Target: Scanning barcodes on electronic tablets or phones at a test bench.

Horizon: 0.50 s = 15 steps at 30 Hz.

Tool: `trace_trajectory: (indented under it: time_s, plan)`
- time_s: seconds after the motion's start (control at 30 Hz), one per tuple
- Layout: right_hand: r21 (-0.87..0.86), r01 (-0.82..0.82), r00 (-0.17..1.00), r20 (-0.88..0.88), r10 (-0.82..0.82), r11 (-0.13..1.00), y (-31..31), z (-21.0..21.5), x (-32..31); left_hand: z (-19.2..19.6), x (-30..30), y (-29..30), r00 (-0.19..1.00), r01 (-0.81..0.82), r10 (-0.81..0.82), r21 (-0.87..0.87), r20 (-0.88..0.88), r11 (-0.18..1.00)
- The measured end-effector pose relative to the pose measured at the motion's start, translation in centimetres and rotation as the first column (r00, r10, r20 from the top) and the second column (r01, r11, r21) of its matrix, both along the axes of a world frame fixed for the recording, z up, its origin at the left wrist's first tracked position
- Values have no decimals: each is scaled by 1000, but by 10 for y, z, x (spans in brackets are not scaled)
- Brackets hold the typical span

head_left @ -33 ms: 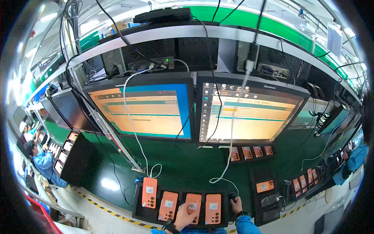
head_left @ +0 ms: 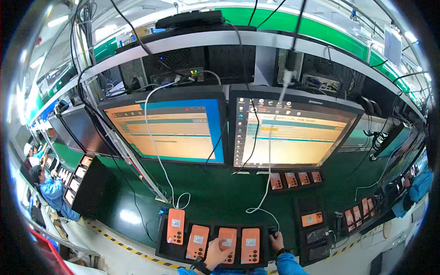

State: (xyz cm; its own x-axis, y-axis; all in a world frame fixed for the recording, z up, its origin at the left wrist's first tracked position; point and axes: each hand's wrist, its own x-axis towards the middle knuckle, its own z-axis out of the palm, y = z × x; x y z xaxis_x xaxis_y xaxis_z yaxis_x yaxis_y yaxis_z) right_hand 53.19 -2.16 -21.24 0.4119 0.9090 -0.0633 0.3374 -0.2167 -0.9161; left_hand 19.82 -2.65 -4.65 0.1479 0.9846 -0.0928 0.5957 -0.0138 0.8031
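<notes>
Several orange smartphones lie back side up in a black tray at the near edge of the bench. My left hand (head_left: 217,254) is closed on the third orange phone (head_left: 228,238), its thumb across the phone's back. To its left lie a second phone (head_left: 198,241) and the leftmost phone (head_left: 175,226), which has a white cable (head_left: 156,156) at its upper end. The rightmost phone (head_left: 250,245) sits between my hands. Just right of the tray (head_left: 158,247), my right hand (head_left: 277,241) is closed around something dark, near another white cable's (head_left: 262,210) lower end.
Two monitors (head_left: 165,130) (head_left: 293,133) stand behind the tray, under a shelf with computers (head_left: 178,64). More orange phones (head_left: 291,179) lie below the right monitor. A black tray (head_left: 300,238) with an orange phone (head_left: 312,219) stands at right. Co-workers in blue (head_left: 52,190) (head_left: 419,185) are at both sides.
The white cable hanging before the right monitor appears slightly farther left. Both hands stay in nearly the same places.
</notes>
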Motion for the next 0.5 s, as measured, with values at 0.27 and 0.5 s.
trace_trajectory:
  time_s: [0.27,0.5]
  plan:
    - [273,399,909,8,-417,876,18,59,-50,9,-1,24,871,14,128,-285,473,958]
    - [252,-217,854,-419,309,943,14,250,-108,92,8,12,794,34,166,-315,585,948]
